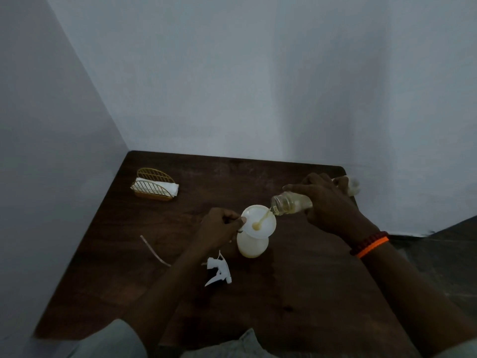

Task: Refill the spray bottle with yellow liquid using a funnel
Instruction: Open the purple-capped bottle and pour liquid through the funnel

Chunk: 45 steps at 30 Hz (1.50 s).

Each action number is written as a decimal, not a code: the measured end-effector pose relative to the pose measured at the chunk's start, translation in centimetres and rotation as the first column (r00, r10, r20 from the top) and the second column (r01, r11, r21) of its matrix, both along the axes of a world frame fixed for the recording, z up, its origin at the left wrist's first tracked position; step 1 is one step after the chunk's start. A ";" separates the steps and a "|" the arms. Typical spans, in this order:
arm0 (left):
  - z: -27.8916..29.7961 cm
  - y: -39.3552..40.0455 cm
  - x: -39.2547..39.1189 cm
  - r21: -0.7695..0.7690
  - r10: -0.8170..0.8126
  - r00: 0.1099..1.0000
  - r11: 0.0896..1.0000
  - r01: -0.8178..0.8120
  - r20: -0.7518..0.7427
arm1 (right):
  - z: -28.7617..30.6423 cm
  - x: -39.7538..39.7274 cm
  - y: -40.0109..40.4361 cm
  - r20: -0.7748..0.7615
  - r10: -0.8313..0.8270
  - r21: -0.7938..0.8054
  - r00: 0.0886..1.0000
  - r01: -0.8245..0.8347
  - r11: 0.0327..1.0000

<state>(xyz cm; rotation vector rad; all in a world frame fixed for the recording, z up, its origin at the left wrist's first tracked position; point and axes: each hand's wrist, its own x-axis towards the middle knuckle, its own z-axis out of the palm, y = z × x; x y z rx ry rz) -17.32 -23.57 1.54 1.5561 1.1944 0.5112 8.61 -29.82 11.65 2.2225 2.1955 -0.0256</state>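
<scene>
Right hand [327, 202] grips tilted clear glass bottle [291, 202], yellow liquid streaming into white plastic funnel [259, 220]; left hand [222, 226] pinches funnel's left rim atop translucent white spray bottle [252, 245].

We pour yellow liquid from a tilted bottle [291, 204] in our right hand [329, 202] into the funnel [259, 220] that our left hand [222, 226] pinches atop the spray bottle [253, 245].

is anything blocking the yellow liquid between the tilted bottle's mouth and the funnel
Nothing visible. The stream runs unbroken from the clear bottle in the right hand into the white funnel, which sits in the spray bottle and is steadied by the left hand.
</scene>
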 end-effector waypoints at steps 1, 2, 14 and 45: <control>0.0 0.0 0.0 0.000 -0.001 1.000 1.000 0.001 0.001 | 0.0 0.0 0.0 0.000 0.000 -0.001 1.000 0.000 1.000; 0.0 -0.1 0.0 0.001 -0.002 1.000 1.000 0.002 0.003 | 0.1 0.0 0.0 0.002 -0.001 -0.003 1.000 0.001 1.000; 0.3 -0.1 0.0 0.000 0.008 1.000 1.000 -0.008 0.002 | 0.1 -0.2 0.2 0.013 0.010 -0.007 1.000 -0.010 1.000; 1.2 1.6 -1.3 -0.179 0.082 0.997 0.981 -0.079 0.013 | -5.8 -0.3 -1.3 -0.690 -0.081 0.002 0.719 0.114 0.993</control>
